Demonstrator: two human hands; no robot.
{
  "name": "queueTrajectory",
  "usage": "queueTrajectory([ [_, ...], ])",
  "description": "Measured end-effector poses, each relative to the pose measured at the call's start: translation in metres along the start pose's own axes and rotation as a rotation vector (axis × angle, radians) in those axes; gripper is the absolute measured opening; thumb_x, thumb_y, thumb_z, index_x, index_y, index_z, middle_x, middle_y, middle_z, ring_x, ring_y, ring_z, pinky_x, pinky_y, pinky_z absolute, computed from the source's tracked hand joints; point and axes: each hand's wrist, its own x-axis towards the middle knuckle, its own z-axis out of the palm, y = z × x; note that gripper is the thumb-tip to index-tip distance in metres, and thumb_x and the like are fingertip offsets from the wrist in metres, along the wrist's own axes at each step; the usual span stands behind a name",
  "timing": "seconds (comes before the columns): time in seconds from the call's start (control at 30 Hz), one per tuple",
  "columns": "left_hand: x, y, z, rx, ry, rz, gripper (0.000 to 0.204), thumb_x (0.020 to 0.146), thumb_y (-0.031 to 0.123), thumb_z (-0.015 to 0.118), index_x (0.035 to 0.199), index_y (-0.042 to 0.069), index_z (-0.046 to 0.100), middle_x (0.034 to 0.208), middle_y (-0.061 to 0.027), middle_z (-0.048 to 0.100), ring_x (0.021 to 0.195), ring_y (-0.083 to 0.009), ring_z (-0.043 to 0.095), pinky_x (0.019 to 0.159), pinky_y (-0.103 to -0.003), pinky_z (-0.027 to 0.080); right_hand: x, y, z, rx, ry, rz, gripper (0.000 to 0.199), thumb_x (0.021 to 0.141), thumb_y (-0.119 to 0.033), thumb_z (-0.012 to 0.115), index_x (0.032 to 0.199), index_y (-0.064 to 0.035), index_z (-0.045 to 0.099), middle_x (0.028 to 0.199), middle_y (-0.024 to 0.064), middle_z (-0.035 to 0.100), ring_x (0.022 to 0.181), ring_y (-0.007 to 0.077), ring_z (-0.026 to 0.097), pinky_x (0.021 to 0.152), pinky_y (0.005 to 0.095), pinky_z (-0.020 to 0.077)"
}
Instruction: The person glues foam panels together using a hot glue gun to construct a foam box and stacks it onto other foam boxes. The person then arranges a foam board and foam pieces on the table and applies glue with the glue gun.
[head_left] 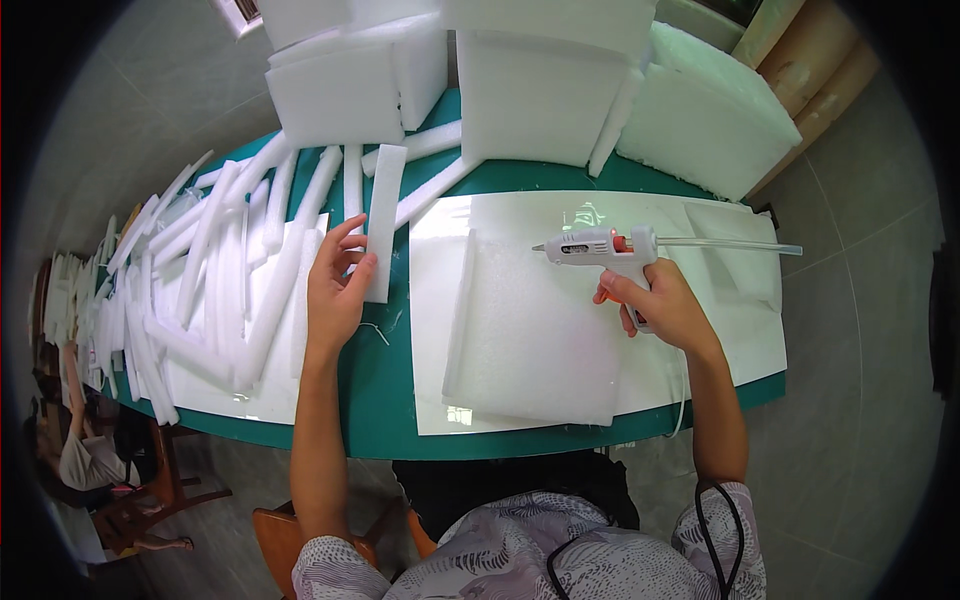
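Observation:
A flat white foam strip stands upright in my left hand, pinched between thumb and fingers at its lower half. My right hand is wrapped round the handle of a white hot glue gun, whose nozzle points left. A long clear glue stick sticks out of its back. Below the gun, a square white foam sheet lies on a glossy white board. Along the sheet's left edge runs another foam strip. The nozzle is apart from both the sheet and the held strip.
Many loose foam strips are heaped on the green table at the left. Large foam blocks line the back, with one more block at the far right. The gun's cord hangs over the front edge. Another person sits far left.

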Motion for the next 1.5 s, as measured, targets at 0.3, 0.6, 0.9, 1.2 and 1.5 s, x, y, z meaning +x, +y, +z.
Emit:
queueTrajectory([
  [0.3,0.000,-0.001,0.000,-0.022,-0.009,-0.008,0.043,0.088,0.002,0.058,0.130,0.009,0.052,0.104,-0.0061,0.058,0.087,-0.0112,0.057,0.079,-0.026,0.048,0.001,0.004,-0.002,-0.019,-0.013,0.012,0.034,0.088,-0.030,0.059,0.088,0.0037,0.062,0.071,0.0087,0.063,0.043,0.0113,0.050,0.042,0.0272,0.0399],
  [0.6,0.000,-0.003,0.000,-0.031,-0.018,-0.004,0.044,0.088,0.001,0.057,0.131,0.010,0.052,0.104,-0.0062,0.058,0.087,-0.0110,0.057,0.079,-0.025,0.048,-0.001,0.004,-0.003,-0.011,-0.008,0.054,0.036,0.089,-0.032,0.060,0.081,0.0030,0.062,0.065,0.0064,0.059,0.046,0.0122,0.052,0.045,0.0275,0.0410],
  [0.9,-0.001,-0.003,-0.001,-0.009,-0.023,-0.002,0.043,0.088,0.002,0.058,0.130,0.010,0.052,0.104,-0.0059,0.058,0.087,-0.0109,0.057,0.078,-0.026,0.048,-0.011,0.005,-0.010,0.023,0.022,-0.011,0.033,0.090,-0.029,0.059,0.089,0.0037,0.064,0.077,0.0077,0.064,0.045,0.0115,0.051,0.045,0.0271,0.0404],
  [1.2,-0.001,0.003,0.000,0.003,-0.032,-0.011,0.043,0.088,0.003,0.059,0.130,0.010,0.052,0.104,-0.0055,0.058,0.086,-0.0107,0.055,0.077,-0.024,0.047,-0.033,0.016,-0.031,0.016,0.063,0.029,0.032,0.091,-0.026,0.058,0.097,0.0045,0.063,0.080,0.0083,0.065,0.045,0.0104,0.050,0.044,0.0258,0.0395],
  [1.5,-0.002,0.000,0.000,0.025,-0.023,-0.016,0.042,0.089,0.003,0.059,0.130,0.010,0.053,0.104,-0.0056,0.058,0.087,-0.0106,0.055,0.076,-0.024,0.047,-0.032,0.022,-0.027,0.040,0.088,0.057,0.034,0.089,-0.029,0.060,0.089,0.0043,0.063,0.074,0.0083,0.064,0.046,0.0110,0.052,0.044,0.0261,0.0397],
])
